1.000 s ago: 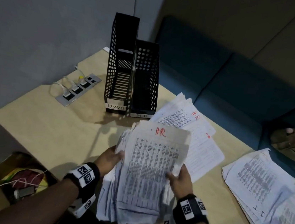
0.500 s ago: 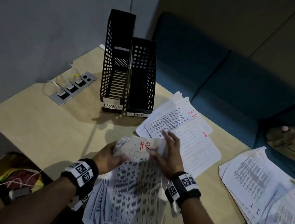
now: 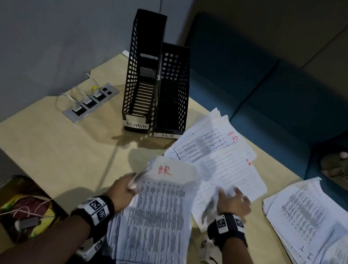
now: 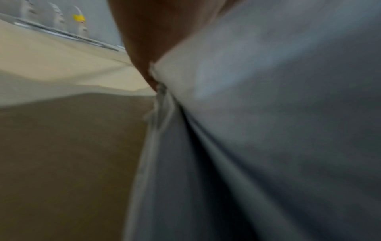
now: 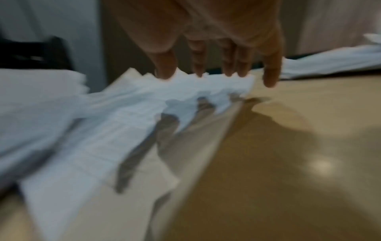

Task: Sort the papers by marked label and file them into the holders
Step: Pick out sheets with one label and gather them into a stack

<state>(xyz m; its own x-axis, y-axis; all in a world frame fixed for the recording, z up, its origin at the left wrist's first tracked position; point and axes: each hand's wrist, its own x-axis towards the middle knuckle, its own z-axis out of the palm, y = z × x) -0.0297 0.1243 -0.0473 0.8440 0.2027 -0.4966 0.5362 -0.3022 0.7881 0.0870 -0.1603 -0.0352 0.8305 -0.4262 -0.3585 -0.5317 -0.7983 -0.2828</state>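
Held stack: thick sheaf of printed white papers (image 3: 158, 217) marked HR, limp, light, prone to slide apart.
Left hand (image 3: 123, 188): clamps its left edge.
Right hand (image 3: 233, 201): fingers spread flat on the loose white HR pile (image 3: 226, 160).
Best hold: both long edges.

The room is dim. A grey wall (image 3: 51, 18) stands at ten o'clock, a tan wall (image 3: 281, 20) at one. A blue sofa (image 3: 281, 105) sits at two o'clock, beside the light wood table (image 3: 56, 150).

Head view downward; wrist views close, blurred
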